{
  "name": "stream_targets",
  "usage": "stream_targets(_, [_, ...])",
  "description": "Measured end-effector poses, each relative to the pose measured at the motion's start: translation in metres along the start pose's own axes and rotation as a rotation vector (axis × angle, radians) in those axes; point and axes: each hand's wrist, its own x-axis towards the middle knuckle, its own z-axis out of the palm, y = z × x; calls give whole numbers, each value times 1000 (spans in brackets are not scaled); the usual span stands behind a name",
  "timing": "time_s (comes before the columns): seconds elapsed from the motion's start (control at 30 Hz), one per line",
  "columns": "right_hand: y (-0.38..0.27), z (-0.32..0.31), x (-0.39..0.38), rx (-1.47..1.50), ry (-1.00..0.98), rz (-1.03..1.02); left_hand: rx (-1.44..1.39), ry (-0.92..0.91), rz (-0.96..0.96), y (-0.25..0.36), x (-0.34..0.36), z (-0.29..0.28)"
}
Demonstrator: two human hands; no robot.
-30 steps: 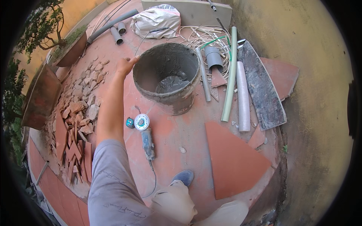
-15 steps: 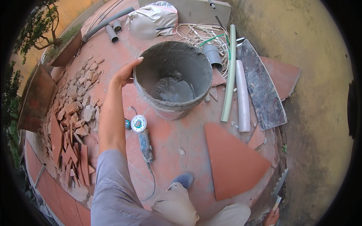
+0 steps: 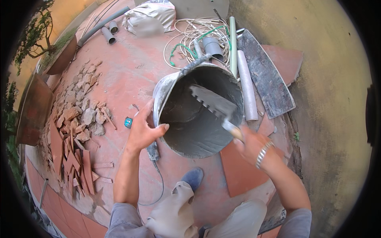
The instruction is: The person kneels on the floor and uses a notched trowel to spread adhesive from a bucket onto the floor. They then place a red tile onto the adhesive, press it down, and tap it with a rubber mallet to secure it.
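Observation:
A bucket (image 3: 162,93) coated with wet grey mortar (image 3: 180,109) is tipped so that its mouth faces me. My left hand (image 3: 143,129) grips its left rim, thumb at the lip and fingers around the outer wall. In my right hand (image 3: 254,146), which wears a metal watch band, is the handle of a notched trowel (image 3: 214,101). The toothed blade reaches over the bucket's opening. Below the bucket, an angle grinder (image 3: 152,151) lies partly hidden, its cord trailing toward my foot.
Broken rubble (image 3: 81,103) and red tile shards (image 3: 73,166) pile up at left. A tape measure (image 3: 128,122) sits near the bucket. A large cut tile (image 3: 242,174), pale pipes (image 3: 247,87), a dark board (image 3: 266,71) and coiled cable (image 3: 180,43) lie to the right and behind.
The bucket has tilted toward me and shifted slightly right and nearer. My right hand has brought the trowel from the lower right up over the bucket's mouth.

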Motion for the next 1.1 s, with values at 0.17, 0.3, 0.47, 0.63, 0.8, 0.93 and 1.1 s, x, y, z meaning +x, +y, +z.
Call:
stream_targets(0.17, [-32, 59, 97, -219, 148, 65, -68, -27, -29, 15, -13, 15])
stream_targets(0.3, [-40, 95, 119, -253, 236, 117, -138, -131, 43, 18, -8, 21])
stream_targets(0.47, [-38, 91, 146, -185, 3, -107, -150, -242, 123, 24, 12, 24])
stream_targets(0.63, [-45, 115, 132, -299, -114, -238, -132, -275, 101, 29, 21, 24])
stream_targets(0.8, [-43, 130, 106, -295, -125, -270, -76, -257, 163, 27, 20, 27])
stream_targets(0.93, [-11, 115, 107, -192, -2, -118, -85, -255, 213, 23, 16, 34])
stream_targets(1.1, [1, 115, 126, -193, 44, -20, -95, -241, 222, 26, 9, 46])
